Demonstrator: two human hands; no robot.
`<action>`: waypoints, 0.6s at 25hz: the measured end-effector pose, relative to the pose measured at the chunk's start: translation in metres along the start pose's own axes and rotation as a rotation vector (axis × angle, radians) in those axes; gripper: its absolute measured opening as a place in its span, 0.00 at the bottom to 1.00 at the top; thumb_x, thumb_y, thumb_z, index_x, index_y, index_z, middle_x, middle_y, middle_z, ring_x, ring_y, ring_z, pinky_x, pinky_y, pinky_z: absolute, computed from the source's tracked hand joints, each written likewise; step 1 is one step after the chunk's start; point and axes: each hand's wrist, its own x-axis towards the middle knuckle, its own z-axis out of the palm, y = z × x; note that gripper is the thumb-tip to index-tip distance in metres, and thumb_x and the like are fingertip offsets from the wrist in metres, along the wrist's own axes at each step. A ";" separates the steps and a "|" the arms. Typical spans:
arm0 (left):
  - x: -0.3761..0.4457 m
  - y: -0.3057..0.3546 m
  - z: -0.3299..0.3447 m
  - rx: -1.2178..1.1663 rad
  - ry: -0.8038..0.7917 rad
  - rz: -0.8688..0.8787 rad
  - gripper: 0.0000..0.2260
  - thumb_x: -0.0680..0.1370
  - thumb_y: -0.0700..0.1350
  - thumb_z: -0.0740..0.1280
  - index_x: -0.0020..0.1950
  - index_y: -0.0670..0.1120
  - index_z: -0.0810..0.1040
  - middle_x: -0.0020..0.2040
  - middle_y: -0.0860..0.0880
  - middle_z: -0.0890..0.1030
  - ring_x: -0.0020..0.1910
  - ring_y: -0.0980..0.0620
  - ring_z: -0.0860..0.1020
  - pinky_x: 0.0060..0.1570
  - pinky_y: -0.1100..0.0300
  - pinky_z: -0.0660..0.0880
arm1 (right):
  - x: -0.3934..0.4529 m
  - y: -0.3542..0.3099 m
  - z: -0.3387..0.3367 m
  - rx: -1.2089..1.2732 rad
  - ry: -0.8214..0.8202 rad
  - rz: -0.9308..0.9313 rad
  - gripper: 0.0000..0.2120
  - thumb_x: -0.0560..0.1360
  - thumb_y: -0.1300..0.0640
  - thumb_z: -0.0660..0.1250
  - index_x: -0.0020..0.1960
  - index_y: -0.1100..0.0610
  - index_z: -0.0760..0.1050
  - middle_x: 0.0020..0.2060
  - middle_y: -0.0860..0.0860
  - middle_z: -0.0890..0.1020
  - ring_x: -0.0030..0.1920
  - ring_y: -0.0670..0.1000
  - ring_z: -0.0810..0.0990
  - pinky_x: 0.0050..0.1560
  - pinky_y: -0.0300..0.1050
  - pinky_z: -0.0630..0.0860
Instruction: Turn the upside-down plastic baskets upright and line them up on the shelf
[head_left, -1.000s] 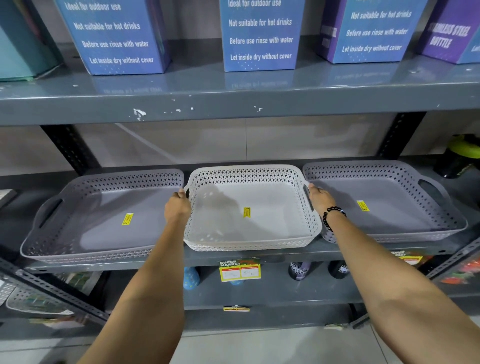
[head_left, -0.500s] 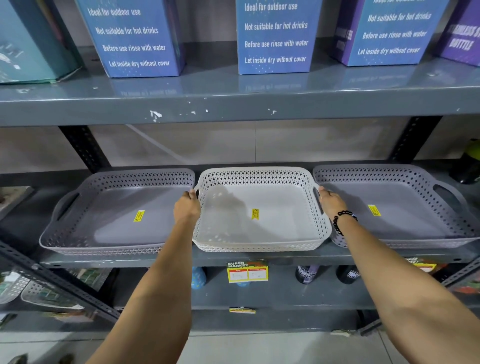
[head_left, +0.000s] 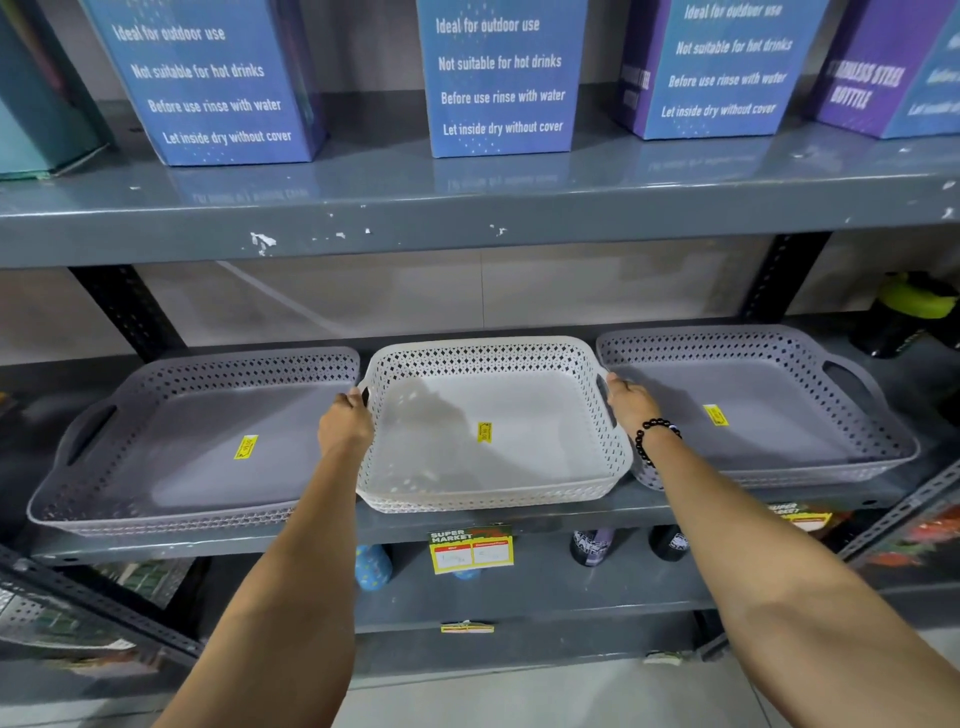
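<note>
Mid shelf (head_left: 311, 540), L to R:

Grey basket, L (head_left: 197, 441): upright, open side up, yellow sticker on floor, handle cutout at its L end. R wall just beside white basket.

L hand (head_left: 345, 423): closed on L handle of white basket, fingers curled over rim, knuckles up. Forearm crosses shelf front edge.

White basket (head_left: 488, 431): upright, centre of shelf betw. the two greys, yellow sticker mid-floor. Front edge near shelf lip, roughly level w/ neighbours. Base looks down on shelf; can't confirm full contact.

R hand (head_left: 631, 402): closed on R handle of same basket, black bead bracelet (head_left: 652, 439) at wrist. Wrist overlaps front L corner of R grey.

Grey basket, R (head_left: 758, 410): upright, sticker on floor, handle cutout at R end.

Upper shelf: blue boxes (head_left: 501, 78) w/ printed care text. Price tag (head_left: 470, 551) on shelf edge below white basket.
</note>
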 end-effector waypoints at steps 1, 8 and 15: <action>0.001 -0.001 0.000 0.006 -0.003 0.005 0.24 0.84 0.49 0.45 0.66 0.34 0.69 0.63 0.32 0.75 0.62 0.34 0.73 0.57 0.46 0.70 | 0.000 -0.001 0.000 -0.009 -0.006 -0.001 0.23 0.81 0.45 0.49 0.44 0.63 0.71 0.45 0.59 0.74 0.47 0.57 0.74 0.47 0.44 0.67; 0.000 -0.001 -0.002 0.015 0.011 -0.060 0.23 0.83 0.52 0.48 0.65 0.33 0.65 0.62 0.31 0.75 0.61 0.33 0.73 0.52 0.47 0.70 | -0.005 -0.003 -0.005 -0.040 -0.043 0.003 0.29 0.81 0.43 0.48 0.70 0.64 0.65 0.60 0.60 0.75 0.60 0.57 0.74 0.59 0.48 0.69; -0.015 0.000 -0.005 0.138 0.162 0.119 0.19 0.82 0.48 0.52 0.64 0.34 0.66 0.65 0.34 0.72 0.64 0.35 0.71 0.62 0.43 0.70 | -0.018 -0.015 0.001 -0.142 0.003 -0.067 0.30 0.80 0.43 0.49 0.72 0.64 0.58 0.67 0.65 0.72 0.62 0.61 0.75 0.64 0.57 0.72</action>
